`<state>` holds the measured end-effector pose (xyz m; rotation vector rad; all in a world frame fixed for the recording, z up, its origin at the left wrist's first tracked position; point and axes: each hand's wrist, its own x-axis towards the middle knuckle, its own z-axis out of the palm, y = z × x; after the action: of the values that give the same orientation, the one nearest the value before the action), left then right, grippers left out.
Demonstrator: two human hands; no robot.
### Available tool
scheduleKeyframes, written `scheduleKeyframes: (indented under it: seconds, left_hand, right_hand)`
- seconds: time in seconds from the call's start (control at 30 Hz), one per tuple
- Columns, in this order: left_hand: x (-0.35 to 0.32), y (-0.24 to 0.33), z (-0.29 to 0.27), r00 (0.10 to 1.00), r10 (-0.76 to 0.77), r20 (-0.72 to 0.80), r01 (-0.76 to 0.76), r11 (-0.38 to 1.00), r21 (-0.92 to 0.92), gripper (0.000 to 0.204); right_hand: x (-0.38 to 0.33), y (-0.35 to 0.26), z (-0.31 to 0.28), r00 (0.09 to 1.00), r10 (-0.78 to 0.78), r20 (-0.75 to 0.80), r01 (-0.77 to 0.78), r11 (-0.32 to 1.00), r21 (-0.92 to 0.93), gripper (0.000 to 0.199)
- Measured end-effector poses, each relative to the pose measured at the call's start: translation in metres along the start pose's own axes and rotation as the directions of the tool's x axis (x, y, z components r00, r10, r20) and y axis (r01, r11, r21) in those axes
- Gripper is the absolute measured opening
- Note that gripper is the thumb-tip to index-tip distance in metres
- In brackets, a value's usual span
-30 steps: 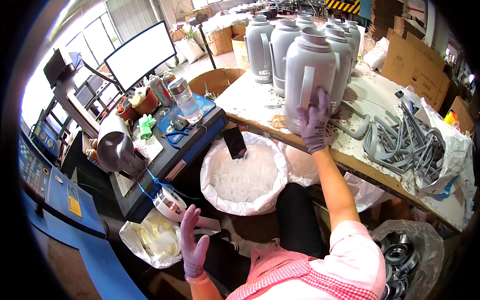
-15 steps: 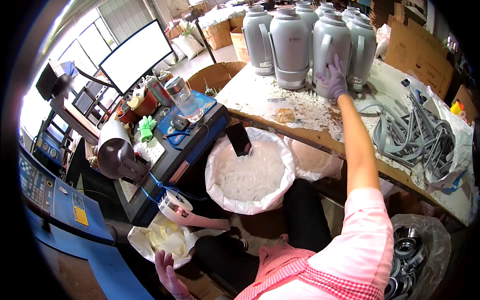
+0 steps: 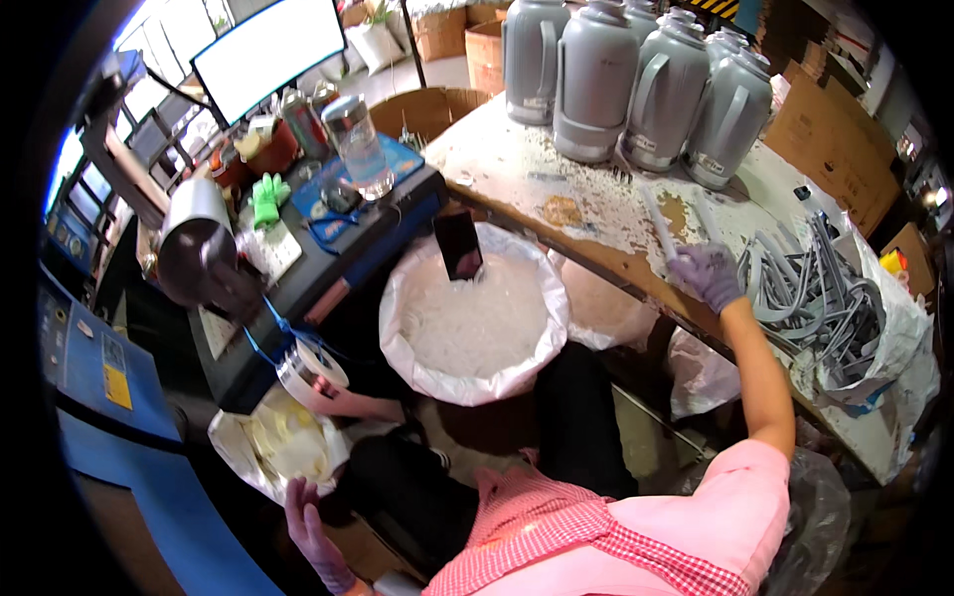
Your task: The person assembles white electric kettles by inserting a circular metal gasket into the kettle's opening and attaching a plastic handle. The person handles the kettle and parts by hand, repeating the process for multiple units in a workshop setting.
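A: Right hand (image 3: 708, 276), where?
B: Gloved, on the table (image 3: 556, 189) near its front edge, fingers curled around the lower end of a thin white stick (image 3: 660, 224). The stick lies flat, running up and away from the hand across the table top.

A: Left hand (image 3: 316, 534)?
B: Down low by the lower edge of the frame, gloved, fingers loosely spread, holding nothing. Nearest thing is a bag of pale yellowish pieces (image 3: 283, 447) just above it, not touching as far as I can see.

A: What's around the right hand?
B: A heap of grey handles (image 3: 820, 298) just to its right, spilling over a white bag at the table's right end. Four grey jugs (image 3: 636, 84) in a row along the far edge, well apart from the hand. Bare, scuffed table between hand and jugs, so there's open room there.

A: Below the table edge?
B: A big white sack of clear flakes (image 3: 472, 318) sits open beside the person's knees, a dark scoop (image 3: 459, 245) stuck upright at its far rim. Left of that, a dark cart (image 3: 328, 248) with a clear jar (image 3: 358, 149), green gloves and a tape roll (image 3: 313, 370) at its near corner.

A: Tight?
B: Yes, the legs are boxed between sack, cart and table edge.
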<state>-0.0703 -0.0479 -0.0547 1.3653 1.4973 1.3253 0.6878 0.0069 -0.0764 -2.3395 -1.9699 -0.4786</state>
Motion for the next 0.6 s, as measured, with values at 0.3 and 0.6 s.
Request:
scheduleKeyframes:
  seconds: [0.3, 0.6]
  left_hand:
    - [-0.041, -0.07, -0.071, 0.912, -0.311, -0.268, 0.242, 0.935, -0.26, 0.048]
    - [-0.404, -0.333, -0.215, -0.202, -0.604, -0.771, 0.337, 0.696, -0.634, 0.049]
  right_hand:
    - [-0.085, 0.058, -0.007, 0.936, 0.333, 0.111, -0.338, 0.941, 0.027, 0.039]
    - [-0.025, 0.07, 0.012, 0.991, -0.063, -0.12, 0.04, 0.982, -0.185, 0.055]
